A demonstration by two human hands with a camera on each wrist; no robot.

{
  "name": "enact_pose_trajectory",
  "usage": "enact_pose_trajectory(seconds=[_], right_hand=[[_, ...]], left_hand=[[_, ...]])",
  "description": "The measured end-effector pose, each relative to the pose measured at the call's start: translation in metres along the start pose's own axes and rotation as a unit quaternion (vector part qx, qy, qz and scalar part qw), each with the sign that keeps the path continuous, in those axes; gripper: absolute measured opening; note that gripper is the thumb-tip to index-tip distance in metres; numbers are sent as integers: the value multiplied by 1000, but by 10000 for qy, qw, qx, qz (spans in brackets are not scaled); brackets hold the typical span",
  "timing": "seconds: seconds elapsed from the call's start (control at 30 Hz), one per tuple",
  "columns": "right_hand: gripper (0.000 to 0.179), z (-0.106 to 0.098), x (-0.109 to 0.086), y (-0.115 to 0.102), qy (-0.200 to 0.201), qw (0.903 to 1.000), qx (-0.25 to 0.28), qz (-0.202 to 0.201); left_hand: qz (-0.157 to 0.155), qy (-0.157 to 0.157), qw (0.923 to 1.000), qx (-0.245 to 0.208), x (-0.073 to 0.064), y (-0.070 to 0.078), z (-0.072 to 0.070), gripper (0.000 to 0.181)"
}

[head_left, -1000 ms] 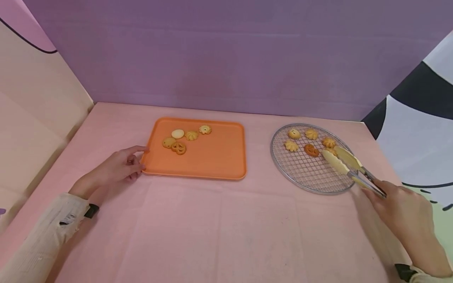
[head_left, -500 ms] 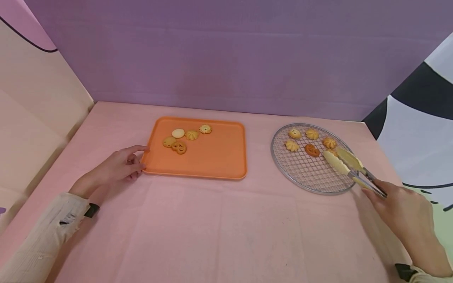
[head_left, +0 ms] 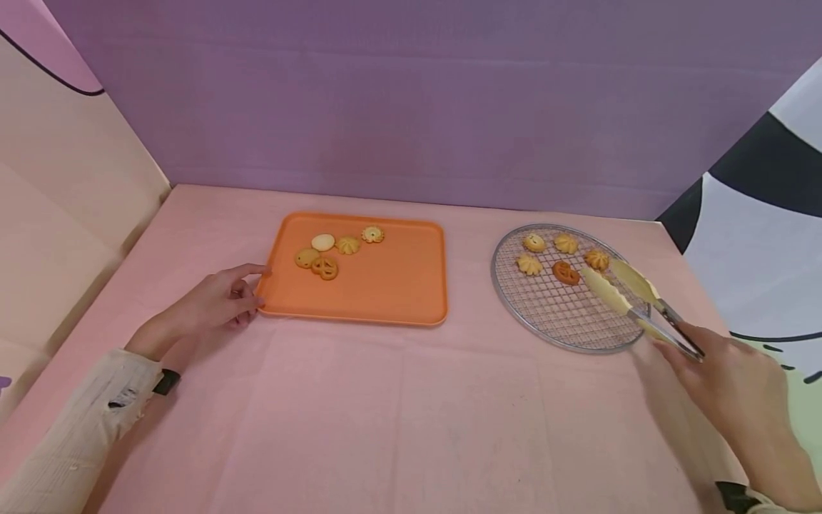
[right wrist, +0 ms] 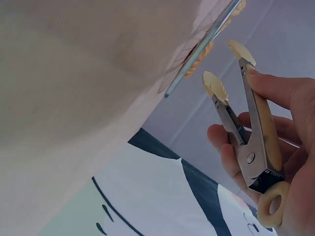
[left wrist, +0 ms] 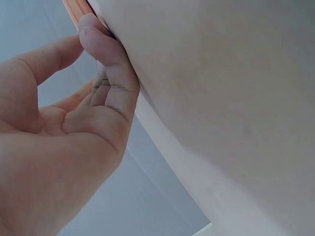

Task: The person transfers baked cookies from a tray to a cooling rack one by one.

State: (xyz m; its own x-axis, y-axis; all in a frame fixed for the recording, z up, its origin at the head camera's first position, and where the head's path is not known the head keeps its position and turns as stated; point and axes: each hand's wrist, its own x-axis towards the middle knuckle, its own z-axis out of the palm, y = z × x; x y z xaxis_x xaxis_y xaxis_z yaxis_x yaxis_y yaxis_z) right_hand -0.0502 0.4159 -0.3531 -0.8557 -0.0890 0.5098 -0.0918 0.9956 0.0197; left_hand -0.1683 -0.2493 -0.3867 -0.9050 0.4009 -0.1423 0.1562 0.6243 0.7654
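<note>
The fingers of the right hand [head_left: 738, 385] are wrapped round the tongs [head_left: 606, 294], whose tips stand wide apart over the rack [head_left: 565, 321], a bit wider and further back than half a second ago. Just beyond the tips lies a ridged cookie [head_left: 597, 258]; I can't tell whether they touch it. To its left is a brown pretzel [head_left: 566, 273], with three more cookies around. The left hand [head_left: 208, 307], unmoved, rests its index finger and thumb, spread, on the edge of the tray [head_left: 379, 296], which bears five cookies. Tray and rack sit apart on the bench [head_left: 449, 414].
</note>
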Motion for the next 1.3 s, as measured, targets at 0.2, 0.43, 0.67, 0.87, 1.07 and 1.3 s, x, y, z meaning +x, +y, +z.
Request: enact_pose_trajectory(seconds=[0.2,0.43,0.67,0.87,1.07,1.3], right_hand=[[67,1,3,-11,444,9980,292,-332],[60,3,5,-28,698,9947,480,-590],[91,7,14,-49,709,9933,504,-759],[89,10,21,-69,842,9885,560,-1122],[85,15,29,-84,823,9835,701,-1450],[84,18,39,-104,649,9784,844,-1772]], left_hand=[[45,40,10000,-21,1,-1,0,56],[94,41,9999,-10,1,0,1,56],[108,40,9999,14,1,0,1,56],[78,50,10000,24,1,-2,0,56],[25,38,10000,20,0,-1,0,56],[45,38,10000,8,1,-1,0,55]])
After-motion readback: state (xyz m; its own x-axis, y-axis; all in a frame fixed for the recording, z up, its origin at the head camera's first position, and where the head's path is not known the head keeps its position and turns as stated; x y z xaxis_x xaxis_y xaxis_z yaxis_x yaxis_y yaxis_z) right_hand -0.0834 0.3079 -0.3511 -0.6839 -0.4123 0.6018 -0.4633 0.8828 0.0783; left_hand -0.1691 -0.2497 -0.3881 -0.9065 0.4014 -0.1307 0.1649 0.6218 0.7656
